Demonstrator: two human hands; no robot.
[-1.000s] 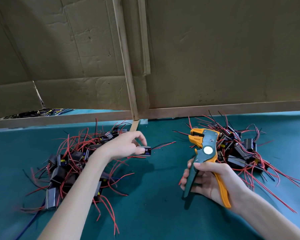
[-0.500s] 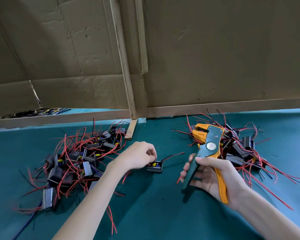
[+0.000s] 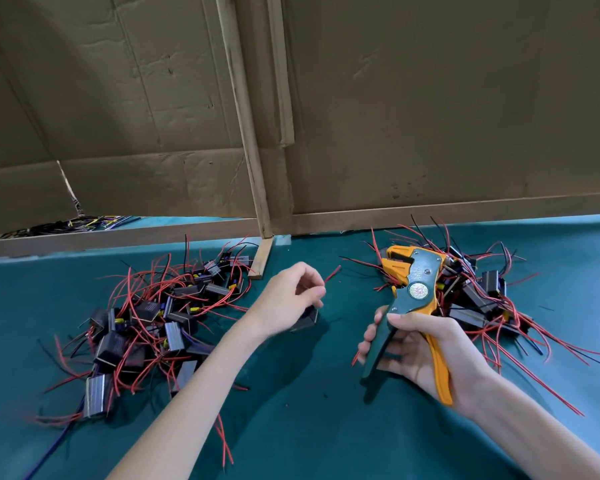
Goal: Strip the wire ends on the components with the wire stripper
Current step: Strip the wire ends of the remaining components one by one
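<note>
**Loose wire end, stripper waiting**

The right hand [image 3: 420,344] grips the wire stripper [image 3: 413,289] by its handles. Just left of the stripper, the left hand [image 3: 286,299] pinches a component's [image 3: 307,320] red wire [image 3: 332,273]. That limp end could bend past the stripper's mouth, leaving insulation uncut.

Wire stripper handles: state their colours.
On the wire stripper, one handle is dark green, the other orange; head view.

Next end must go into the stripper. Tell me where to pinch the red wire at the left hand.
Pinch the red wire just behind its free end, from the left, as the left hand does. The end points up-right toward the wire stripper, and its black component hangs below, so the tip is likely left free for stripping.
</note>
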